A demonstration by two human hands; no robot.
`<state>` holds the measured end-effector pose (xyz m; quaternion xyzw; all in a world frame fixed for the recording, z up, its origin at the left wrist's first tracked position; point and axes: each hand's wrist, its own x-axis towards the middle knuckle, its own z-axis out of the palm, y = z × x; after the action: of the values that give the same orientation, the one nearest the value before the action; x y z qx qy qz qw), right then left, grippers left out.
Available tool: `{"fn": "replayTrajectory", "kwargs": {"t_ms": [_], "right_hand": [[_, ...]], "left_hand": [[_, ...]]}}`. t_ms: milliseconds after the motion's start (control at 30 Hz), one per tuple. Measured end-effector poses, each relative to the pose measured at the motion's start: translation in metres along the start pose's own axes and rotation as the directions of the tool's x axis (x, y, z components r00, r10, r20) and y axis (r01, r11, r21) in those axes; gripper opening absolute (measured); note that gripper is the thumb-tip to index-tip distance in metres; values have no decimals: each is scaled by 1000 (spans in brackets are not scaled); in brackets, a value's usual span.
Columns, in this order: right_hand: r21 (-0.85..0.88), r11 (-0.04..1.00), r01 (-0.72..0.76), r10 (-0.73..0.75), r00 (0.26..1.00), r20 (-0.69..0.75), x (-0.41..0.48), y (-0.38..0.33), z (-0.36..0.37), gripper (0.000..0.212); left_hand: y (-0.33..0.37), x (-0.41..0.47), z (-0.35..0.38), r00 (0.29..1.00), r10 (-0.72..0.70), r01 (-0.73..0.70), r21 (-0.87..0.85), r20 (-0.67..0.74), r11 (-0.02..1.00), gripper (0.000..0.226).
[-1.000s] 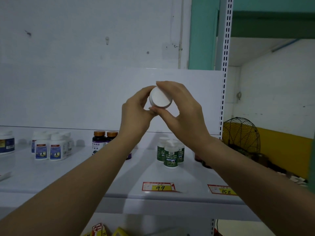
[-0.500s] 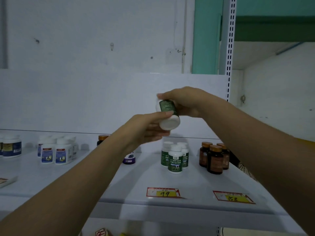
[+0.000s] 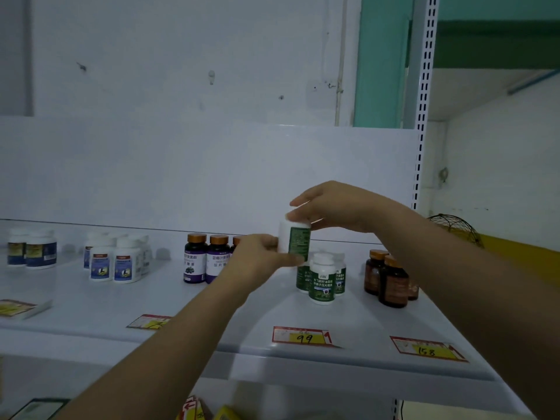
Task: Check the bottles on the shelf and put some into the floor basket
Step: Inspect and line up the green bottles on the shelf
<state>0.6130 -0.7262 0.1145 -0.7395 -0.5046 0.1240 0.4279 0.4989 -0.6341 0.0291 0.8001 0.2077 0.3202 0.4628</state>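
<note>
Holding a green-labelled white bottle (image 3: pixel 295 242) upright in the air above the shelf (image 3: pixel 363 318), just over the matching bottles (image 3: pixel 322 281) standing there. Gripped at the top by the curled right hand (image 3: pixel 336 207); pinched low by the left hand (image 3: pixel 260 259), seemingly, though blurred.

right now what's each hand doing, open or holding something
left hand: grips the lower part of the green-label bottle, held above the shelf.
right hand: grips the same bottle by its top.
</note>
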Motion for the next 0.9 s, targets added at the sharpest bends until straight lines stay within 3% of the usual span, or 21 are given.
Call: {"fn": "replayTrajectory", "kwargs": {"t_ms": [100, 267, 433, 567, 767, 900], "right_hand": [[-251, 968, 27, -58, 991, -118, 7, 0, 17, 45], [-561, 827, -37, -117, 964, -237, 32, 13, 40, 55], [-613, 787, -78, -103, 962, -254, 68, 36, 55, 46], [-651, 750, -120, -62, 966, -250, 88, 55, 65, 48], [-797, 566, -212, -7, 965, -262, 100, 78, 75, 55], [-825, 515, -233, 2, 963, -271, 100, 78, 73, 55]], "left_hand": [[-14, 4, 3, 999, 49, -50, 67, 25, 996, 36], [-44, 9, 5, 999, 35, -43, 463, 25, 886, 47], [-72, 12, 8, 997, -43, -16, 675, 71, 738, 43], [-87, 24, 12, 986, -71, -60, 725, 149, 686, 41], [-100, 35, 13, 966, -122, -98, 759, 229, 644, 55], [-102, 36, 13, 955, -133, -137, 790, 266, 597, 59]]}}
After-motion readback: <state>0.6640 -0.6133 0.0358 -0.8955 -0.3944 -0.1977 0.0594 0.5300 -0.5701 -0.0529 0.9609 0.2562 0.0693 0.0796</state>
